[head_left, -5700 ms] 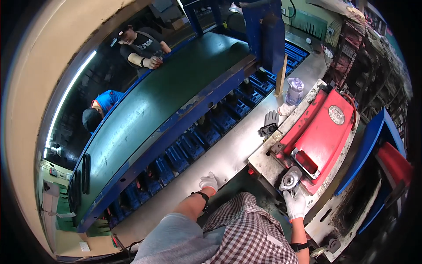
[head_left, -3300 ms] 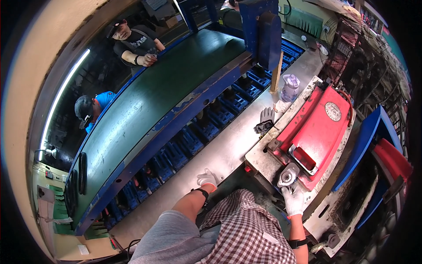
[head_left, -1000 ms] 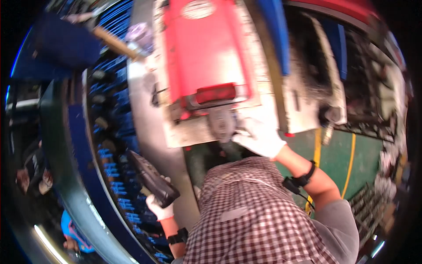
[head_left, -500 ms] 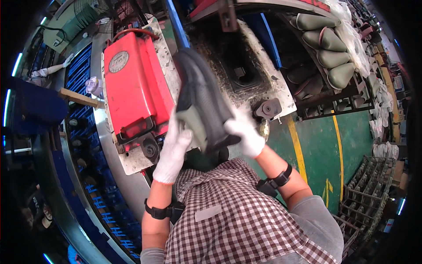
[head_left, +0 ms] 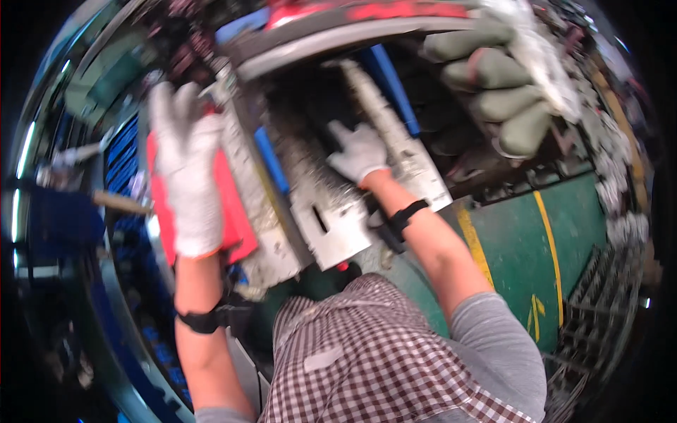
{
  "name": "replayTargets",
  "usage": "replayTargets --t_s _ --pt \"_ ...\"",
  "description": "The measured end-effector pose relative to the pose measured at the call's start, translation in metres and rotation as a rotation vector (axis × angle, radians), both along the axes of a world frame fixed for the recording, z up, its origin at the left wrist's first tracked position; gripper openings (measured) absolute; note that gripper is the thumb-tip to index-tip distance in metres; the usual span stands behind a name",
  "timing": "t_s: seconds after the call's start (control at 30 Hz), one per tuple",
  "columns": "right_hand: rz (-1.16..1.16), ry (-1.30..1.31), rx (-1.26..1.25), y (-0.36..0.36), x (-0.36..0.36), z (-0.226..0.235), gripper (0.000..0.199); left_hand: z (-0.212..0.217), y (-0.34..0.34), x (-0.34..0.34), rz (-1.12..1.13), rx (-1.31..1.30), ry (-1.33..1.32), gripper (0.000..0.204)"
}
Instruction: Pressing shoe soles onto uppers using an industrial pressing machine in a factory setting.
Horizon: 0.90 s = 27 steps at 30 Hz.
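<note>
My left hand (head_left: 185,169), in a white knit glove, is raised over the red machine cover (head_left: 238,215), its blurred fingers spread and holding nothing. My right hand (head_left: 362,151), gloved the same way, reaches over the pale, stained metal bed (head_left: 331,236) of the machine. Its thumb and a finger stretch toward the dark recess (head_left: 303,106) under the curved hood (head_left: 338,44); nothing shows in its grasp. Shadow and motion blur hide what lies inside the recess, so I cannot make out a shoe there.
Several olive-green, foot-shaped forms (head_left: 525,130) lie on a rack at the right, beside clear plastic wrapping (head_left: 539,63). Blue bars (head_left: 392,88) flank the machine. Green floor with yellow lines (head_left: 550,240) runs at the right, and a wire rack (head_left: 606,310) stands beyond it.
Both hands held a dark shoe before; they have let go of it and it no longer shows. My left hand moved up and left, my right hand up toward the recess. The bed has come nearer.
</note>
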State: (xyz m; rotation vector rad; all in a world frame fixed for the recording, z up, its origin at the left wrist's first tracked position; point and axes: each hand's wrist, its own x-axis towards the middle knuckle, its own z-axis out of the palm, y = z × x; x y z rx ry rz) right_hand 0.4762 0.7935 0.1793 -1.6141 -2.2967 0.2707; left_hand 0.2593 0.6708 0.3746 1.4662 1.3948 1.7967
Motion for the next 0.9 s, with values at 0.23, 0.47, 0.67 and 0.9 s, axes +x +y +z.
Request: replayTargets --t_s 0.23,0.47,0.67,0.9 --pt "0.070 0.141 -0.076 -0.007 -0.013 -0.001 0.069 0.090 0.100 -0.016 -0.198 0.077 0.364 0.059" --pt "-0.006 0.242 -0.147 0.001 0.019 -0.012 0.076 0.096 0.184 0.003 -0.379 -0.012 0.662 0.038" --pt "-0.124 0.577 0.025 -0.070 0.079 -0.012 0.044 0.052 0.133 0.027 -0.273 0.055 0.683 0.033" --pt "-0.586 1.083 -0.173 -0.227 0.112 -0.095 0.036 -0.042 0.042 0.084 -0.122 0.314 1.038 0.038"
